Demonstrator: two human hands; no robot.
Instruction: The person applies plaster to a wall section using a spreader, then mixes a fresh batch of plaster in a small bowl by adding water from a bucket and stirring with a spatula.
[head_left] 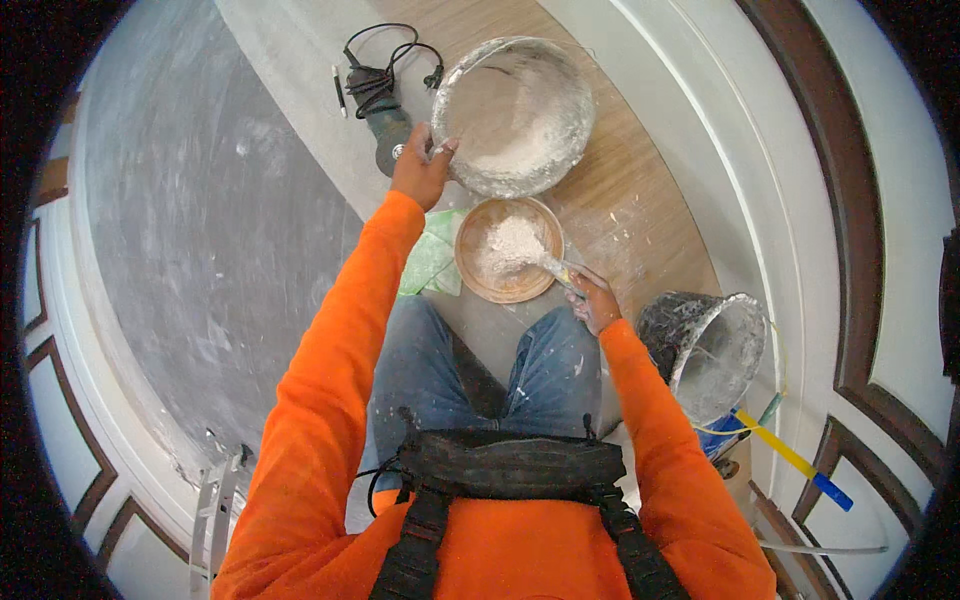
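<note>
My left hand [424, 172] is closed on the near left rim of a large round bucket [585, 120], its walls crusted white. Pale powder [520, 130] covers the bucket's inside. Just on the near side of it stands a smaller round, tan bowl [468, 262] with a heap of whitish powder [514, 242] in it. My right hand [597, 300] grips a short-handled scoop-like tool [553, 267], tilted over the bowl's right rim. The tool's front end lies at the powder, and its exact shape is hidden.
A corded power tool [388, 125] lies left of the bucket, beside a marker [339, 92]. Green plastic sheeting [432, 255] is left of the bowl. A second crusted bucket [728, 355] lies tipped at right, near a tool with a yellow-and-blue handle [785, 455]. A ladder [212, 520] stands lower left.
</note>
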